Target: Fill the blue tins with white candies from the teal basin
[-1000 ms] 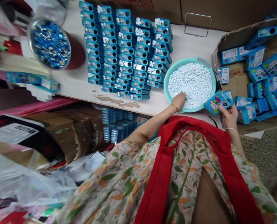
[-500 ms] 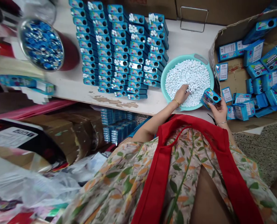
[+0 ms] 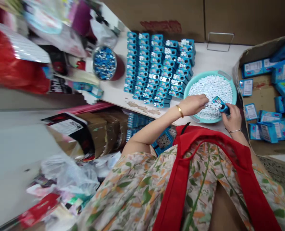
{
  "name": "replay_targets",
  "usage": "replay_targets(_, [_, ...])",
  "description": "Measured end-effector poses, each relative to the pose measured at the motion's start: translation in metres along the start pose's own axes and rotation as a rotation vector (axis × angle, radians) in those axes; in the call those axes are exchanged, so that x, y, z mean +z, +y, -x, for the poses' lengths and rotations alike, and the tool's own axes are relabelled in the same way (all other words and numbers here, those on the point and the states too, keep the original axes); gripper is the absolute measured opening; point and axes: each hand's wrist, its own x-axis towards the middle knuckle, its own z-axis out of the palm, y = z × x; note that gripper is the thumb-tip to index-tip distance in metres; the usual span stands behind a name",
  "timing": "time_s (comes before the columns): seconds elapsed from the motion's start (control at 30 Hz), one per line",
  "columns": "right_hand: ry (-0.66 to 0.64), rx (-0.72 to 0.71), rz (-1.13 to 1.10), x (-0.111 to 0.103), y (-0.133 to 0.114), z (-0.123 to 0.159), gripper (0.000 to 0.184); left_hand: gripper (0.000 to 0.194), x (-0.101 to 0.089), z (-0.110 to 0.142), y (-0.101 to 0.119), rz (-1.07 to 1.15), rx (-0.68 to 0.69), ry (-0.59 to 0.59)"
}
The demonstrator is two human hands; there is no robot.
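A turquoise basin [image 3: 186, 93] is heaped with small white pellets [image 3: 211, 84]. My left hand [image 3: 195, 104] reaches over its left side, fingers drawn together at the pellets and some white ones showing by the tips. In my right hand [image 3: 232, 117], at the basin's right front, is a small blue box [image 3: 221, 105], tilted, with a dark round hole in its top end. To the left, several rows of similar blue boxes [image 3: 154, 70] stand close together on the white table [image 3: 119, 96], many with white pellets on their tops.
Right of the basin, a large cardboard carton [image 3: 260, 89] holds loose blue boxes. A metal container [image 3: 105, 63] of blue and silver pieces stands at the left. A wire handle [image 3: 220, 41] sits on the brown cardboard behind. Plastic bags [image 3: 70, 173] and more boxes lie lower left.
The view has swung left, so the table things sit further right. My right hand has brought the blue box in over the basin, closer to my left hand.
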Motion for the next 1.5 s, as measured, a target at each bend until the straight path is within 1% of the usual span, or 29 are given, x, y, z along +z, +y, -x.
replay_targets(0.07, [-0.031, -0.036, 0.007, 0.005, -0.001, -0.002, 0.043, 0.028, -0.014, -0.006, 0.018, -0.127, -0.054, -0.075])
replay_targets(0.13, [-0.056, -0.061, 0.004, 0.01, -0.001, -0.002, 0.042, 0.034, -0.025, -0.011, 0.036, -0.22, -0.099, -0.102])
replay_targets(0.2, [-0.055, -0.074, -0.009, 0.014, 0.0, -0.001, 0.041, 0.037, -0.033, -0.014, 0.054, -0.276, -0.118, -0.097])
replay_targets(0.3, [-0.051, -0.066, -0.035, 0.02, 0.002, -0.001, 0.041, 0.035, -0.038, -0.016, 0.074, -0.321, -0.092, -0.068])
replay_targets(0.37, [-0.052, -0.051, -0.052, 0.023, 0.004, -0.001, 0.041, 0.034, -0.039, -0.014, 0.076, -0.322, -0.057, -0.054])
replay_targets(0.4, [-0.048, -0.043, -0.059, 0.023, 0.006, -0.001, 0.041, 0.033, -0.038, -0.012, 0.072, -0.312, -0.052, -0.049])
replay_targets(0.47, [-0.032, -0.015, -0.067, 0.021, 0.008, 0.0, 0.042, 0.032, -0.034, -0.006, 0.051, -0.283, -0.108, -0.02])
replay_targets(0.53, [-0.013, 0.021, -0.067, 0.017, 0.01, 0.0, 0.043, 0.032, -0.021, 0.0, 0.019, -0.251, -0.255, 0.017])
replay_targets(0.57, [0.0, 0.039, -0.066, 0.014, 0.011, 0.001, 0.044, 0.033, -0.01, 0.002, 0.0, -0.232, -0.345, 0.023])
replay_targets(0.63, [0.033, 0.07, -0.061, 0.008, 0.013, 0.002, 0.045, 0.034, 0.019, -0.002, -0.032, -0.172, -0.474, -0.049])
replay_targets(0.7, [0.072, 0.094, -0.056, 0.002, 0.014, 0.004, 0.046, 0.036, 0.054, -0.016, -0.051, -0.095, -0.524, -0.13])
replay_targets(0.77, [0.093, 0.12, -0.045, -0.003, 0.015, 0.006, 0.048, 0.036, 0.088, -0.037, -0.052, 0.0, -0.51, -0.15])
replay_targets(0.83, [0.096, 0.154, -0.043, -0.006, 0.015, 0.01, 0.049, 0.034, 0.114, -0.06, -0.044, 0.118, -0.471, -0.105])
replay_targets(0.87, [0.094, 0.176, -0.05, -0.006, 0.016, 0.012, 0.05, 0.034, 0.124, -0.07, -0.04, 0.17, -0.454, -0.076])
replay_targets(0.93, [0.1, 0.227, -0.09, -0.005, 0.019, 0.017, 0.052, 0.035, 0.137, -0.082, -0.034, 0.251, -0.432, -0.029])
replay_targets(1.0, [0.114, 0.275, -0.146, -0.002, 0.022, 0.022, 0.055, 0.035, 0.141, -0.082, -0.036, 0.31, -0.414, 0.004])
replay_targets(1.03, [0.119, 0.29, -0.17, -0.001, 0.024, 0.023, 0.056, 0.035, 0.139, -0.078, -0.04, 0.339, -0.399, 0.017])
replay_targets(1.1, [0.125, 0.3, -0.191, -0.001, 0.026, 0.025, 0.058, 0.033, 0.13, -0.063, -0.049, 0.392, -0.352, 0.055])
replay_targets(1.17, [0.12, 0.283, -0.168, -0.001, 0.027, 0.023, 0.057, 0.031, 0.113, -0.044, -0.058, 0.398, -0.275, 0.094])
replay_targets(1.23, [0.109, 0.25, -0.12, -0.001, 0.026, 0.019, 0.055, 0.029, 0.09, -0.025, -0.061, 0.363, -0.182, 0.133])
replay_targets(1.3, [0.091, 0.205, -0.075, 0.0, 0.022, 0.012, 0.053, 0.028, 0.065, -0.01, -0.057, 0.309, -0.094, 0.157])
replay_targets(1.37, [0.056, 0.164, -0.042, 0.004, 0.018, 0.006, 0.05, 0.028, 0.041, -0.001, -0.049, 0.254, -0.026, 0.161])
replay_targets(1.43, [0.011, 0.133, -0.021, 0.009, 0.013, 0.0, 0.047, 0.027, 0.021, 0.003, -0.038, 0.192, 0.004, 0.148])
replay_targets(1.5, [-0.024, 0.109, -0.013, 0.013, 0.008, -0.004, 0.045, 0.025, 0.007, 0.001, -0.026, 0.118, 0.0, 0.12])
